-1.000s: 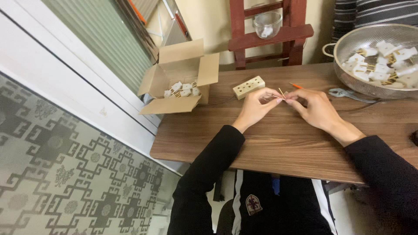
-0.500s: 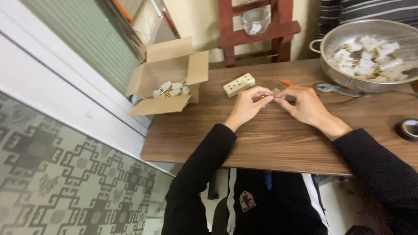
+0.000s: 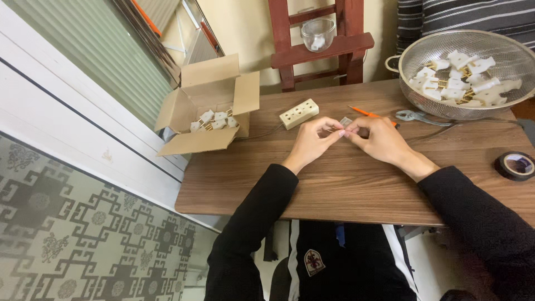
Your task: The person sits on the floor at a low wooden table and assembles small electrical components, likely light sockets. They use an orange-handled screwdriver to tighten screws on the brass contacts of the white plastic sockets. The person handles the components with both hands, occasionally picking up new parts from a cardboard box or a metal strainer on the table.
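Both hands meet over the middle of the brown wood-grain table (image 3: 345, 184). The left hand (image 3: 310, 142) and the right hand (image 3: 379, 139) each pinch a small pale plastic piece (image 3: 344, 121) between them, fingers (image 3: 334, 132) closed together on it from either side; the piece is too small to make out in detail. It sits just above the table surface, near the far half of the table.

Just beyond the hands lies a cream rectangular socket block (image 3: 299, 113) with a thin cord running left. An orange-handled tool (image 3: 365, 113) and grey metal pliers (image 3: 418, 116) lie behind the right hand. At the far right corner stands a round metal mesh colander (image 3: 412, 67) holding white plastic plugs (image 3: 457, 81). An open brown cardboard box (image 3: 209, 106) with more white plugs rests at the table's far left edge. A roll of black tape (image 3: 515, 165) lies at the right edge.
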